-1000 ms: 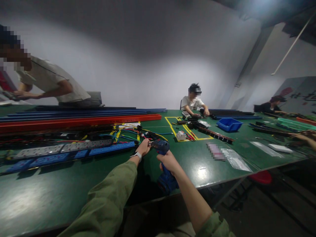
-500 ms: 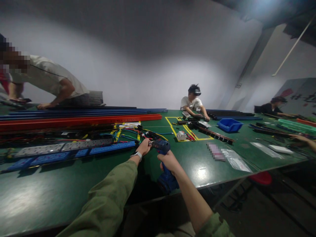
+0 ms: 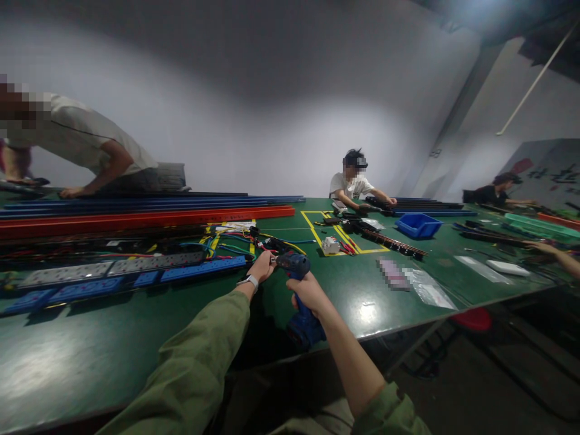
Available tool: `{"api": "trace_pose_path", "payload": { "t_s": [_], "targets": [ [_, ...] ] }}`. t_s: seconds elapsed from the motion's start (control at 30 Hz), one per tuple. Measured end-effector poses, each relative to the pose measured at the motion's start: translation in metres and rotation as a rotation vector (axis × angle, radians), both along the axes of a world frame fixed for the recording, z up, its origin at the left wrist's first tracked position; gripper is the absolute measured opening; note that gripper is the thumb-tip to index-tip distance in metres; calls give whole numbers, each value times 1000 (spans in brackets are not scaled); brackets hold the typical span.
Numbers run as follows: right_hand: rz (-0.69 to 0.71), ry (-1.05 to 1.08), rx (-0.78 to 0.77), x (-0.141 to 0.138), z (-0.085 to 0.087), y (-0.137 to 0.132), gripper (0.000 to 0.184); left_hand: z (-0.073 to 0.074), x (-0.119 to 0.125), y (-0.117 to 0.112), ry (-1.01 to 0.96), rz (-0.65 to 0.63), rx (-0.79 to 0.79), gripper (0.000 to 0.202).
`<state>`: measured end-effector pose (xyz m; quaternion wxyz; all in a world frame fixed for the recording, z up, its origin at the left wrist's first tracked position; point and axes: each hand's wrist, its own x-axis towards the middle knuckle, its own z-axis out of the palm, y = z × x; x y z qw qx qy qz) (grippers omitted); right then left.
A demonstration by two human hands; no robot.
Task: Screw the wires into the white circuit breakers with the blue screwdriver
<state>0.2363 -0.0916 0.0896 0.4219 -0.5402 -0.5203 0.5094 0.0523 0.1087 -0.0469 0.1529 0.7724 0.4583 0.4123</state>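
The right hand (image 3: 307, 293) is gripping the power drill (image 3: 293, 263) by its handle, fingers wrapping around it; whether a finger is pressing the trigger cannot be told. The drill is standing near the middle of the near edge of the worktop (image 3: 136, 338), its nose pointing left. Contact between its base and the worktop cannot be confirmed. The left hand (image 3: 263, 267) is meeting the nose, its fingers forming a narrow gap at the metal tip; whether they are pinching it is too small to tell.

Change over the last second: both hands and the drill are keeping nearly the same pose, while the whole view is shifting slightly. At the far left corner, a co-worker (image 3: 86, 124) is now leaning lower; at the far edge, a second co-worker (image 3: 339, 183) is extending an arm farther right. Neither is reaching toward the drill. The operation at the nose is apparently remaining at the same stage.

Surroundings: a cable bundle (image 3: 276, 243) is lying just beyond the left hand. A blue socket strip (image 3: 203, 269) is extending from near that hand toward the left edge. Toward the far edge, a white block (image 3: 330, 245) is sitting right of the drill, and a blue bin (image 3: 419, 225) is standing farther right.
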Motion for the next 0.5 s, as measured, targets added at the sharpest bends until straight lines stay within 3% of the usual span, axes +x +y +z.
{"api": "trace_pose_path", "payload": {
  "t_s": [0.5],
  "targets": [
    [5, -4, 38, 1, -4, 3, 30, 1, 1, -2, -19, -2, -27, 13]
  ]
}}
